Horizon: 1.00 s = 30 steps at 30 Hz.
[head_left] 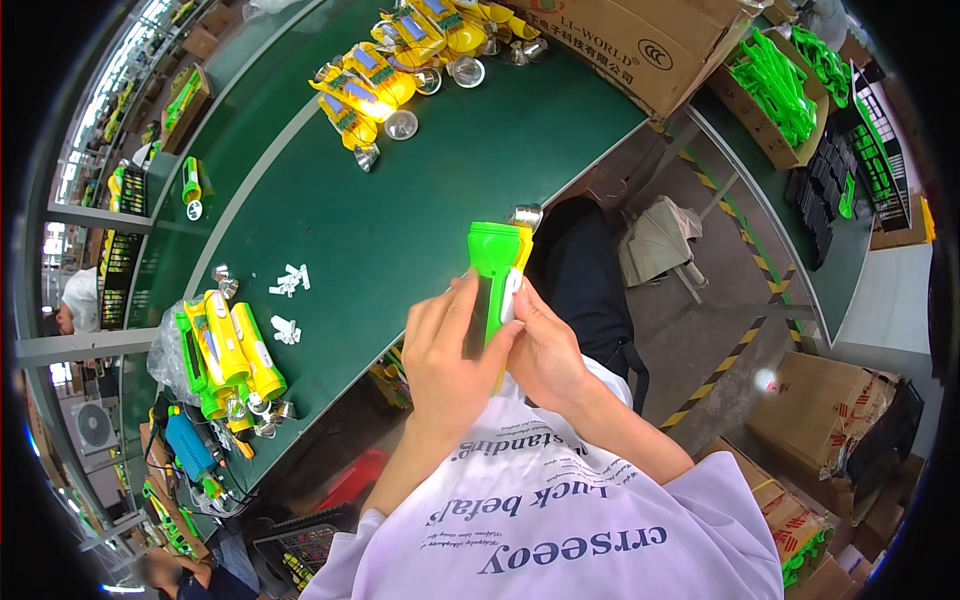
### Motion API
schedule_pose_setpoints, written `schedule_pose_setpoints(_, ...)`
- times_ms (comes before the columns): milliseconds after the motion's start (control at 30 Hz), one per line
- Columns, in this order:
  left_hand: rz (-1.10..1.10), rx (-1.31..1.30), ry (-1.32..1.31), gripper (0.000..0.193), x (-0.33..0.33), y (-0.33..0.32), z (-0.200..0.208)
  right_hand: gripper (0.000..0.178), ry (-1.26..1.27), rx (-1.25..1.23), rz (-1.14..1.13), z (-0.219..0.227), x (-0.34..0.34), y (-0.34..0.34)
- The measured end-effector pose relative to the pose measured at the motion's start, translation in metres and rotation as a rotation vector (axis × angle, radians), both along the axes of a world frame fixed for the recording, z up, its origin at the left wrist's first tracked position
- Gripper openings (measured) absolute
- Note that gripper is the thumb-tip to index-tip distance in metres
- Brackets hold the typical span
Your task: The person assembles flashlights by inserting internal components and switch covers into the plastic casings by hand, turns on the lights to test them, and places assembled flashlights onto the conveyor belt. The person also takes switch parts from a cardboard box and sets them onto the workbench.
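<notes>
Both my hands are closed around a flashlight casing (493, 245) in front of my chest. Its green half faces left and its yellow half lies along the right side, with the wide head end pointing away from me. A silver reflector cup (525, 215) sits beside that head. My left hand (440, 325) grips the green side, thumb reaching across the body. On the yellow side, my right hand (548, 350) presses near a white piece (512, 290). The fingers hide the lower part of the casing.
Yellow flashlight halves (365, 85) with reflectors lie on the green table (330, 215), beside a cardboard box (640, 50). Small white parts (290, 280) and assembled-looking casings (235, 345) are at left, near a blue tool (190, 440). Green parts fill another box (775, 90) at right.
</notes>
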<state>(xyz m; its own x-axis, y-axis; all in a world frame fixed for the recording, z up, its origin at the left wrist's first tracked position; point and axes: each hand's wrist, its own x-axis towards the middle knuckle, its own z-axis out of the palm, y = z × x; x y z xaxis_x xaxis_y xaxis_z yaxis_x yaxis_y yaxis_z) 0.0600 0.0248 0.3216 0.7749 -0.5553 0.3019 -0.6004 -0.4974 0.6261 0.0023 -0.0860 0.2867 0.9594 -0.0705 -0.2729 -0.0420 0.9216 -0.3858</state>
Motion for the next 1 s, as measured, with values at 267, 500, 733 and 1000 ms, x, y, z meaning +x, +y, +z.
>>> schedule_pose_setpoints(267,-0.062,-0.163,0.344,0.066,-0.012,0.01,0.008,0.042,-0.041,0.022,-0.074,0.008,0.002,-0.006)
schedule_pose_setpoints(500,-0.103,-0.119,0.09,0.063,-0.017,0.018,0.004,0.043,-0.102,0.022,-0.059,0.002,0.004,-0.004)
schedule_pose_setpoints(733,-0.025,-0.059,0.251,0.062,-0.023,0.017,0.007,0.045,-0.09,-0.033,-0.128,0.007,0.005,-0.003)
schedule_pose_setpoints(1000,-0.006,-0.094,0.198,0.061,-0.024,0.015,0.007,0.044,-0.107,-0.053,-0.131,0.003,0.004,-0.002)
